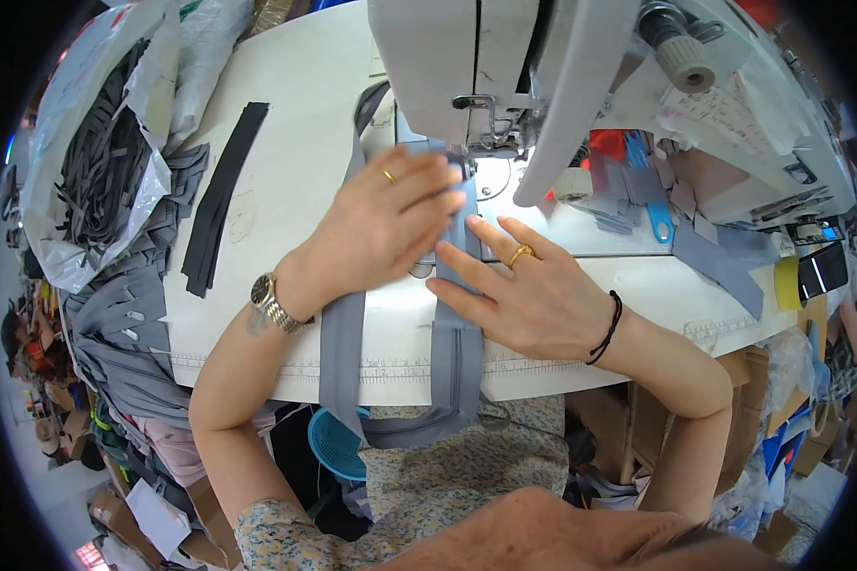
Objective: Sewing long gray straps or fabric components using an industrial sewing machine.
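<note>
A long grey zipper strip (pixel 457 357) runs from under the sewing machine (pixel 495 143), over the table's front edge, and loops back up at the left. My right hand (pixel 543 300) lies palm down beside it, fingers spread, with the fingertips on the strip just in front of the needle area. My left hand (pixel 386 224) is over the strip by the presser foot; its fingers are smeared by motion, so whether they pinch anything is hidden. The lit metal needle plate (pixel 493 181) shows to the right of those fingers.
Black strips (pixel 224 200) lie on the table at the left, near a white bag (pixel 52 219) of dark strips. Grey zipper pieces (pixel 129 333) pile up beyond the left edge. Blue scissors (pixel 657 214) and grey scraps are at the right. A blue basket (pixel 338 447) stands below the table.
</note>
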A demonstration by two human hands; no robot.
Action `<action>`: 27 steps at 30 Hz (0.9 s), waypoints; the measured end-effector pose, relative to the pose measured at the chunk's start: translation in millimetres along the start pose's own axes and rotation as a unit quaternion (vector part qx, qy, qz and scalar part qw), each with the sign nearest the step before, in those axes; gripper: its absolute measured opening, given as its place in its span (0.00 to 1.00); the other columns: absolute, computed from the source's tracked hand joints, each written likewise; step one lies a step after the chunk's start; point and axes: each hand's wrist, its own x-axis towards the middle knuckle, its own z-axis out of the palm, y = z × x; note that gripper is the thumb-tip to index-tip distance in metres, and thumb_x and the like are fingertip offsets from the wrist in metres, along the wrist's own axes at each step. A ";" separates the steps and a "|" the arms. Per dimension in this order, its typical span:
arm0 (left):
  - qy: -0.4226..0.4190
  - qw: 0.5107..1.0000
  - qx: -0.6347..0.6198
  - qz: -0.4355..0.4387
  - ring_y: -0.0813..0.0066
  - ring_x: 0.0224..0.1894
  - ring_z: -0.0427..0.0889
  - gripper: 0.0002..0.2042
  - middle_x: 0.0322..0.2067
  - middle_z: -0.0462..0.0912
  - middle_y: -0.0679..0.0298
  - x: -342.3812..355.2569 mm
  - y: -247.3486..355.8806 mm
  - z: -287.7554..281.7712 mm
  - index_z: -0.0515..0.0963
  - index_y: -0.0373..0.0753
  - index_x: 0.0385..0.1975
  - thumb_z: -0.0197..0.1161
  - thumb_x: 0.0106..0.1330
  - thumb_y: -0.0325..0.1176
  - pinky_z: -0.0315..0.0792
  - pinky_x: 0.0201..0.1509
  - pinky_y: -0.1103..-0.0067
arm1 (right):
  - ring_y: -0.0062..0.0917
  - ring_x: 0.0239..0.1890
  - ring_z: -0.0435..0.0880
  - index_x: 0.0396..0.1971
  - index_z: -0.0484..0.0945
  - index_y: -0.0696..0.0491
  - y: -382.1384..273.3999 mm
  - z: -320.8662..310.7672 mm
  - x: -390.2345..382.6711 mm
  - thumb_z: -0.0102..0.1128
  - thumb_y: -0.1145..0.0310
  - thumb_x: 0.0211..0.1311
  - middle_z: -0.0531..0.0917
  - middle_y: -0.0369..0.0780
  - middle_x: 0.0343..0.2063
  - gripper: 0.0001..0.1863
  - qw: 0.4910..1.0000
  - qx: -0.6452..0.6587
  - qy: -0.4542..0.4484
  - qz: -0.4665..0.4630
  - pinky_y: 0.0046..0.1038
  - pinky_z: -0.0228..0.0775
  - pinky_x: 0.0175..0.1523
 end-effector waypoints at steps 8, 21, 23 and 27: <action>-0.013 0.999 -0.034 0.009 0.58 0.55 0.81 0.18 0.52 0.83 0.60 2.1 -10.1 0.4 0.81 0.43 0.50 0.67 0.57 0.26 0.71 0.65 0.59 | 0.42 0.59 0.77 0.50 0.80 0.49 8.7 10.1 6.0 0.58 0.66 0.58 0.77 0.40 0.54 0.18 0.999 0.002 0.024 0.028 0.46 0.67 0.62; -0.013 1.000 -0.019 -0.020 0.55 0.55 0.81 0.12 0.50 0.84 0.56 6.0 -9.9 3.9 0.82 0.37 0.45 0.63 0.62 0.24 0.69 0.65 0.60 | 0.35 0.36 0.82 0.29 0.80 0.53 63.7 -52.0 -58.1 0.60 0.70 0.54 0.82 0.39 0.30 0.04 0.959 -0.133 0.045 0.245 0.35 0.77 0.43; -0.008 1.000 -0.020 -0.011 0.55 0.55 0.82 0.12 0.49 0.84 0.56 8.1 -10.2 5.4 0.82 0.37 0.45 0.63 0.62 0.23 0.70 0.65 0.60 | 0.38 0.32 0.82 0.25 0.79 0.55 84.9 -63.8 -62.6 0.60 0.71 0.53 0.81 0.41 0.27 0.03 0.942 -0.136 0.079 0.295 0.36 0.77 0.38; -0.011 1.000 -0.020 -0.022 0.53 0.53 0.82 0.12 0.48 0.84 0.55 3.3 -13.2 3.9 0.82 0.37 0.45 0.64 0.62 0.23 0.72 0.62 0.60 | 0.40 0.35 0.83 0.31 0.84 0.52 88.8 -64.0 -54.9 0.64 0.71 0.56 0.84 0.42 0.29 0.04 0.928 -0.205 0.031 0.311 0.37 0.75 0.39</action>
